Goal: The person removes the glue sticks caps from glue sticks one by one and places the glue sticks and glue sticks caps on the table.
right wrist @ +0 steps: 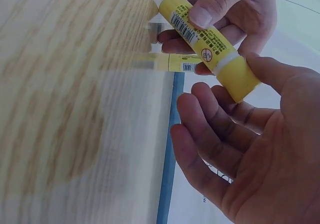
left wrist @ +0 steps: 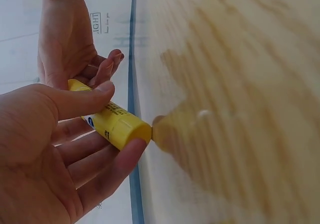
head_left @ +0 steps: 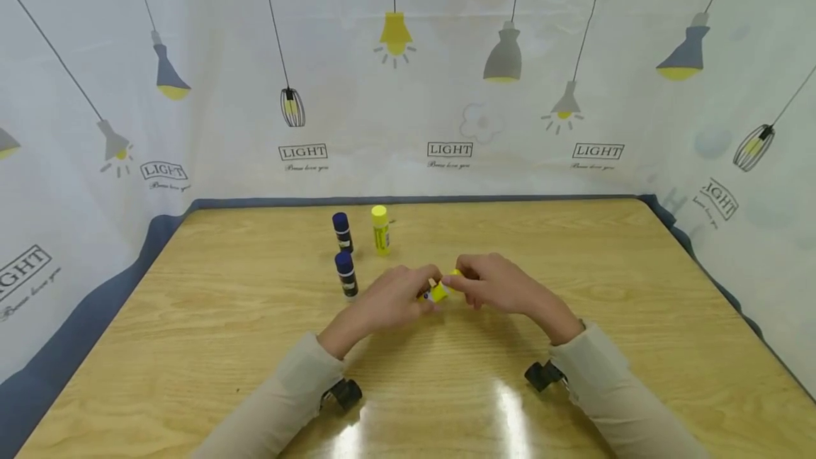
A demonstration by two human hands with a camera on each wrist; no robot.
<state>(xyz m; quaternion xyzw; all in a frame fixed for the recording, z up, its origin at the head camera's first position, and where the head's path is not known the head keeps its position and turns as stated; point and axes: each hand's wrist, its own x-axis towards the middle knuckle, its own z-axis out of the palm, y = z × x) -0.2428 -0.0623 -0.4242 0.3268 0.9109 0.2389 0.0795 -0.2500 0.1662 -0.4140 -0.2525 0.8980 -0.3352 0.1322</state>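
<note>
A yellow glue stick (right wrist: pixel 205 44), with printed text, a barcode and a pale band below its cap, is held tilted just above the table between both hands. The left hand (head_left: pixel 395 296) grips its body, thumb on one side and fingers on the other. At the cap end, the right hand (head_left: pixel 500 283) pinches the yellow cap (right wrist: pixel 237 79) between thumb and index finger, while its other fingers curve loosely in the right wrist view. The cap sits on the body. In the left wrist view, the base end (left wrist: pixel 135 131) points towards the table.
Left of the hands, two glue sticks with dark blue caps stand upright, one nearer (head_left: pixel 346 273) and one farther (head_left: pixel 342 234). Another yellow glue stick (head_left: pixel 381 231) stands beside the farther one. The wooden table (head_left: pixel 223 346) ends at a printed curtain (head_left: pixel 382 112).
</note>
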